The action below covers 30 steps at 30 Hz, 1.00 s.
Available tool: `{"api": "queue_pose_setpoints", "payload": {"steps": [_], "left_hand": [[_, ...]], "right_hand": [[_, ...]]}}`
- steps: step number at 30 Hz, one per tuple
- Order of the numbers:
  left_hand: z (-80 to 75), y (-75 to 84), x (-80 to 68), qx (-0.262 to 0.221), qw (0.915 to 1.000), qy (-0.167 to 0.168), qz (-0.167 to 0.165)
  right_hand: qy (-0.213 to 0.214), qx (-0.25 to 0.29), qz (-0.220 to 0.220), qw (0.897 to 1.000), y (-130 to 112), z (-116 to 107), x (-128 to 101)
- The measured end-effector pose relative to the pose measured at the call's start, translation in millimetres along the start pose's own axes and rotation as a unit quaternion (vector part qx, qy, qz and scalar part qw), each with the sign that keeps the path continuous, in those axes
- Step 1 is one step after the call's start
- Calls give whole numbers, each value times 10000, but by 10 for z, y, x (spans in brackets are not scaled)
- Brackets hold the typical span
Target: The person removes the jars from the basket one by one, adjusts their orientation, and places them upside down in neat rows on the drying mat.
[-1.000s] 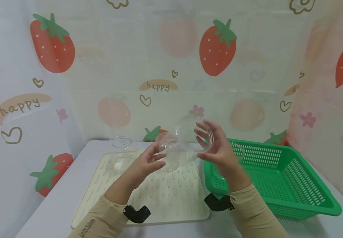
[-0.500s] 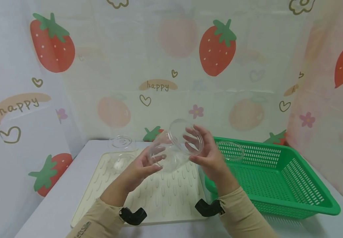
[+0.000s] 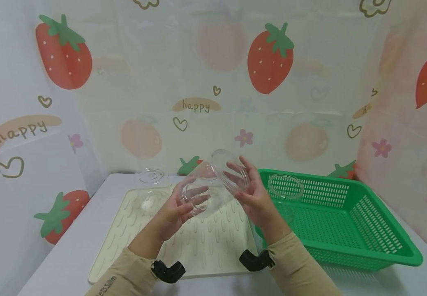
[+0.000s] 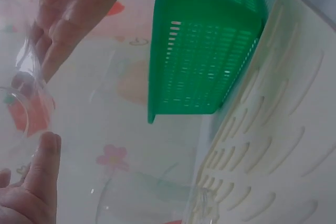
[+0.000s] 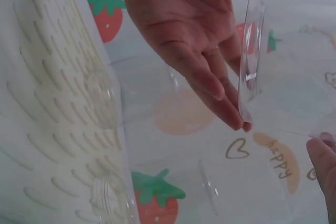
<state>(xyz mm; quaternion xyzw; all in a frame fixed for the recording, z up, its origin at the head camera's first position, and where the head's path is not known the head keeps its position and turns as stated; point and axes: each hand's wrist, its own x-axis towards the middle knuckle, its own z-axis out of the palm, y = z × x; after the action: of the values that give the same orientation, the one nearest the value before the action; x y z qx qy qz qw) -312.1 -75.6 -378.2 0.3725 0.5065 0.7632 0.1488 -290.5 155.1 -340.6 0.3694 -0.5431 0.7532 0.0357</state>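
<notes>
A clear cup (image 3: 216, 193) is tilted in the air above the mat, between both hands. My left hand (image 3: 174, 213) grips its lower left end, thumb in front and fingers seen through the clear wall. At the upper right end, my right hand (image 3: 259, 201) holds the rim with spread, bent fingers behind and the thumb in front. In the right wrist view the left hand (image 5: 181, 35) spans the thick ringed end of the cup (image 5: 294, 56). The left wrist view shows only part of the cup at its left edge, near the right hand (image 4: 73, 14).
A cream draining mat (image 3: 206, 255) with raised ridges lies under the hands. Another clear cup (image 3: 152, 176) stands at its far left. To the right, a green perforated basket (image 3: 346, 213) contains a clear cup (image 3: 286, 197) near its left wall. A strawberry-printed backdrop stands behind.
The right hand has shifted left and lower, and the left hand slightly lower and left. The cup has moved left between them, with the left fingers farther around its end.
</notes>
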Motion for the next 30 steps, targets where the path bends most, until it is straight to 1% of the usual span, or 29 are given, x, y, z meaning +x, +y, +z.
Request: {"api": "queue_pose_setpoints", "payload": {"steps": [3,9,14,17,21,25,27,30], "left_hand": [[15,13,-5,-53,10000,83,14],[25,52,-22,-73,9997,234,-42],[3,97,-34,17,9993,374,-46],[-19,143,-46,121,9984,556,-57],[-66,199,-73,386,9952,894,-8],[-130,236,-107,784,9913,1062,15],[-151,256,-129,1024,9885,1115,-70],[-172,282,-160,1426,9811,1261,-355]], "right_hand": [[59,70,40,10000,7,-2,2],[88,4,117,9999,7,-11,1],[54,-285,223,9993,-14,-11,7],[8,-502,338,9982,-38,-17,13],[-47,-913,356,9952,-105,-63,18],[-7,-1190,134,9928,-220,-109,35],[-40,-1325,44,9912,-283,-111,58],[-175,-1686,-4,9855,-367,-66,97]]}}
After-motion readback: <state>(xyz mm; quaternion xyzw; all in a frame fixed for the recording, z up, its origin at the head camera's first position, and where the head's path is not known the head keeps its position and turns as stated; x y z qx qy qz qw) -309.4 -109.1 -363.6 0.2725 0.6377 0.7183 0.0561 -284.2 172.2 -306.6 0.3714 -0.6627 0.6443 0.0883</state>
